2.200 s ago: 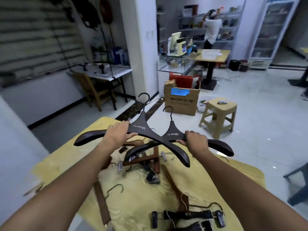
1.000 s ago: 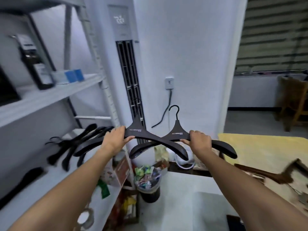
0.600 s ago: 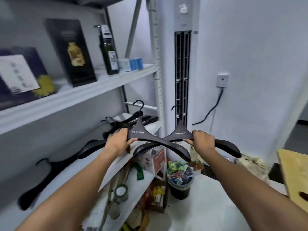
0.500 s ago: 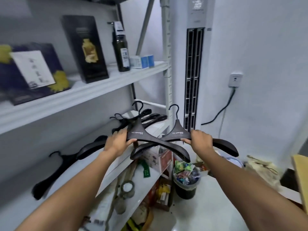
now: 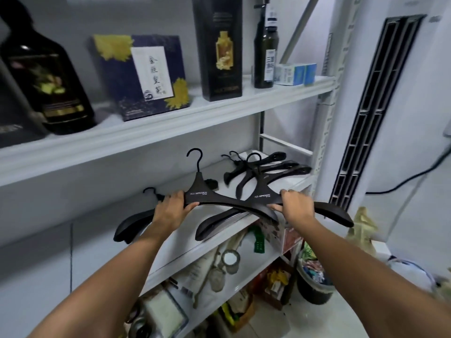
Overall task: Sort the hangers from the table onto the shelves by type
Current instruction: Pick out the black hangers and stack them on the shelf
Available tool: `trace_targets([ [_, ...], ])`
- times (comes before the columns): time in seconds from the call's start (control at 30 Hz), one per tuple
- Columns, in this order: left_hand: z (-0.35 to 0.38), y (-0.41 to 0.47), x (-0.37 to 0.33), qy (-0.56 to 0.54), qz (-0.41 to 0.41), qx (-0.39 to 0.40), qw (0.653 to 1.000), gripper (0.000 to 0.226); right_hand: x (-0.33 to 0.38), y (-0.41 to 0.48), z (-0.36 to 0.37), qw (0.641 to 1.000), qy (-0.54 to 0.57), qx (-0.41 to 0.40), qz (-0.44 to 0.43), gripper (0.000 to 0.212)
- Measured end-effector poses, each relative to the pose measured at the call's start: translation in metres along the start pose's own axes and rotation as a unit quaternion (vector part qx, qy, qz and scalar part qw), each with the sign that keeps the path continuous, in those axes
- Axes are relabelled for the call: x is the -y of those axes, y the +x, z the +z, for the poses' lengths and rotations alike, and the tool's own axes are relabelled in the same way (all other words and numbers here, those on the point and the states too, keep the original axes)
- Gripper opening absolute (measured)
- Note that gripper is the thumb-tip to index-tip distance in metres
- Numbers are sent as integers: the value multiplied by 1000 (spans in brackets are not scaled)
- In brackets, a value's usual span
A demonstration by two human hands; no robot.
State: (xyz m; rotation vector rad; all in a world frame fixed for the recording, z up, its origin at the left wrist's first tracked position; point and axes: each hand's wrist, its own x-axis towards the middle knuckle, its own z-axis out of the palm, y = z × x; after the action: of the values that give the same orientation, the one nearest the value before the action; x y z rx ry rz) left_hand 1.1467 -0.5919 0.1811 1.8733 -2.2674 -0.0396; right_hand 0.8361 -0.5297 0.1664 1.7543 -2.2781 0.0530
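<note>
Hands hold two black hangers side by side in front of the white middle shelf (image 5: 183, 240). The left hand (image 5: 170, 208) curls its fingers over the shoulder of the left hanger (image 5: 199, 191), at 9 o'clock from its neck, thumb beneath. The right hand (image 5: 292, 206) grips the right hanger (image 5: 262, 195) the same way, at 3 o'clock from its neck. Both hangers are smooth matte black with broad, rounded, down-curving arms, thin hooks pointing up and small white lettering at the neck; their inner arms cross between the hands. A pile of matching hangers (image 5: 268, 169) lies on the shelf toward 1 o'clock. At 12 o'clock, the upper shelf (image 5: 170, 123) carries dark gift boxes (image 5: 146, 76) and a dark glass bottle (image 5: 264, 45).
</note>
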Motion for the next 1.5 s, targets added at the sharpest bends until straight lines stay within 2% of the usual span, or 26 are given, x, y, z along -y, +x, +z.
trace_targets([
  [0.17, 10, 6, 28, -17, -74, -3, 997, 57, 24, 26, 10, 998, 11, 14, -61, 42],
  [0.37, 31, 23, 47, -17, -126, 4, 992, 61, 35, 55, 25, 995, 8, 48, -82, 58],
  [0.67, 63, 42, 67, 15, -134, 28, 991, 60, 21, 79, 42, 996, 29, 49, -61, 57],
  [0.97, 90, 60, 71, -16, -148, 29, 989, 61, 5, 86, 49, 991, 30, 48, -124, 57],
  [1.13, 103, 70, 68, -3, -156, 55, 986, 58, 23, 90, 52, 990, 17, 26, -135, 60],
  [1.33, 115, 74, 74, -19, -186, 70, 980, 58, 57, 91, 57, 984, 56, 17, -170, 52],
  [1.5, 124, 70, 81, -4, -199, 81, 977, 59, 85, 95, 60, 979, 59, 31, -193, 56],
])
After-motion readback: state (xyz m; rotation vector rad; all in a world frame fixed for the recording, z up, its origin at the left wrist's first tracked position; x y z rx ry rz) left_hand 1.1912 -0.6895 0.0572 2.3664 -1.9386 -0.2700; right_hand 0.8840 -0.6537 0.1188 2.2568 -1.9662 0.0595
